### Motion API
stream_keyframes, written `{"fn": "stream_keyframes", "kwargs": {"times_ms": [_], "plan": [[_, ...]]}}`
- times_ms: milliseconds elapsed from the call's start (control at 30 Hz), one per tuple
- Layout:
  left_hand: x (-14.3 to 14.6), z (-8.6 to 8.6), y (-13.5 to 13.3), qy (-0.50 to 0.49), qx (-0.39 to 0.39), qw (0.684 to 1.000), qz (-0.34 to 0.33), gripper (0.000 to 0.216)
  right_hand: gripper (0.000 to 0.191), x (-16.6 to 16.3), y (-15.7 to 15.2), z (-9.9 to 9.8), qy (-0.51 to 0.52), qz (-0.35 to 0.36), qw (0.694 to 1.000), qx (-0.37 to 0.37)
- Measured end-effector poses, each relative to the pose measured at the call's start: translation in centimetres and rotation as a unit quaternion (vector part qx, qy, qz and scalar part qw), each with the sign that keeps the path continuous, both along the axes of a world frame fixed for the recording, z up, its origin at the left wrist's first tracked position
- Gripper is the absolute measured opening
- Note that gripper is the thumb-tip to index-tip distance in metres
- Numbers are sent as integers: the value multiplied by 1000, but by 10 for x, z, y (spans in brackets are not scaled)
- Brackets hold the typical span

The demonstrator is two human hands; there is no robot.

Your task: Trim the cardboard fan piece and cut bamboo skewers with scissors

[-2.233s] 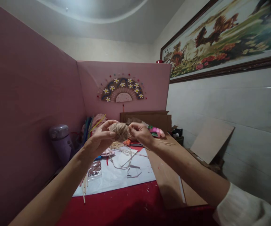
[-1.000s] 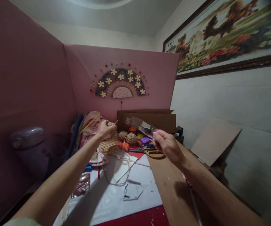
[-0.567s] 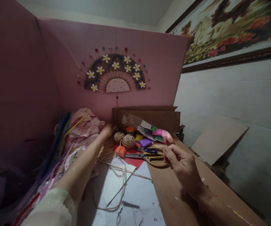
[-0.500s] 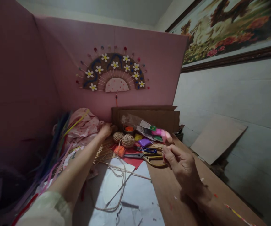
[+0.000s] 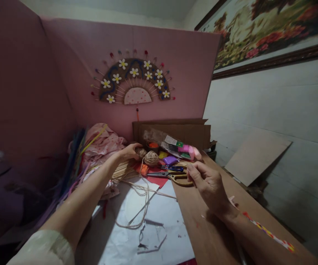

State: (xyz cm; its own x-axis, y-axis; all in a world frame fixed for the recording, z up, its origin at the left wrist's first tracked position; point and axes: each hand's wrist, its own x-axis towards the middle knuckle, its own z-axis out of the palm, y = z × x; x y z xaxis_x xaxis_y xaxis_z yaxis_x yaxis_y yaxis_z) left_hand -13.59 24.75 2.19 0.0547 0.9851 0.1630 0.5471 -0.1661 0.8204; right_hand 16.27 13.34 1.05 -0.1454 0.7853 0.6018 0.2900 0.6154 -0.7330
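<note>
At the back of the work surface, my left hand (image 5: 130, 151) curls its fingers around the side of a small ball of twine (image 5: 140, 152), partly covering it. A second ball of twine (image 5: 151, 158) sits right beside it, and a loose strand (image 5: 145, 206) loops down over white paper. My right hand (image 5: 206, 184) is raised over the right side of the table, thumb and fingertips pinched together; anything between them is too small to make out. Just left of it lie gold-handled scissors (image 5: 182, 179) and a blue-handled tool (image 5: 175, 168).
Behind the twine are a clear plastic bag (image 5: 164, 141), a purple packet (image 5: 171, 160) and cardboard sheets (image 5: 175, 129). Thin sticks (image 5: 122, 170) and crumpled pink cloth (image 5: 100, 141) lie at left. White paper (image 5: 164, 221) covers the front. A decorated fan (image 5: 135, 81) hangs on the pink panel.
My left hand has moved right from beside the pink cloth onto the ball of twine, which has shifted slightly. My right hand stays pinched, a little further left. The view has tilted slightly down.
</note>
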Motion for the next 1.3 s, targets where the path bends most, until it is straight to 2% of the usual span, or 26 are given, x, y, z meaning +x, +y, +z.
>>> {"fn": "stream_keyframes", "kwargs": {"times_ms": [100, 233, 400, 567, 733, 900, 933, 1000, 1033, 1067, 1133, 1167, 1233, 1300], "plan": [[-7, 11, -8, -27, 18, 999, 28, 55, 35, 0, 2, -1, 10, 11, 1000, -15], [-15, 37, -23, -83, 53, 993, 59, 47, 36, 0, 3, -2, 1, 12, 1000, -7], [-13, 70, -46, -177, 95, 978, 56, 40, 37, -1, 12, -7, -22, 7, 1000, 6], [5, 107, -83, -283, 100, 954, -25, 34, 34, -4, 22, -3, -91, 30, 995, -26], [37, 144, -132, -268, 121, 953, -77, 37, 31, -15, 12, 22, -145, 22, 989, 8], [64, 170, -180, -270, 155, 941, -131, 35, 6, -19, 13, 40, -227, 44, 973, -13], [69, 175, -188, -274, 158, 937, -147, 33, 6, -20, 13, 46, -230, 48, 972, -12], [78, 183, -203, -285, 165, 926, -184, 30, 12, -28, 8, 63, -181, 62, 982, 5], [82, 187, -210, -291, 169, 921, -198, 28, 17, -34, 2, 74, -105, 82, 991, 12], [86, 191, -216, -298, 173, 916, -206, 26, 22, -41, -7, 85, -11, 140, 990, 0], [90, 198, -225, -307, 185, 909, -213, 23, 35, -55, -30, 106, 115, 273, 953, -64], [89, 200, -228, -306, 193, 909, -209, 22, 40, -61, -43, 114, 140, 314, 934, -96], [83, 203, -228, -292, 215, 915, -177, 21, 39, -67, -71, 123, 137, 327, 928, -116], [71, 200, -225, -265, 245, 926, -111, 22, 32, -64, -96, 124, 104, 282, 952, -56]]}}
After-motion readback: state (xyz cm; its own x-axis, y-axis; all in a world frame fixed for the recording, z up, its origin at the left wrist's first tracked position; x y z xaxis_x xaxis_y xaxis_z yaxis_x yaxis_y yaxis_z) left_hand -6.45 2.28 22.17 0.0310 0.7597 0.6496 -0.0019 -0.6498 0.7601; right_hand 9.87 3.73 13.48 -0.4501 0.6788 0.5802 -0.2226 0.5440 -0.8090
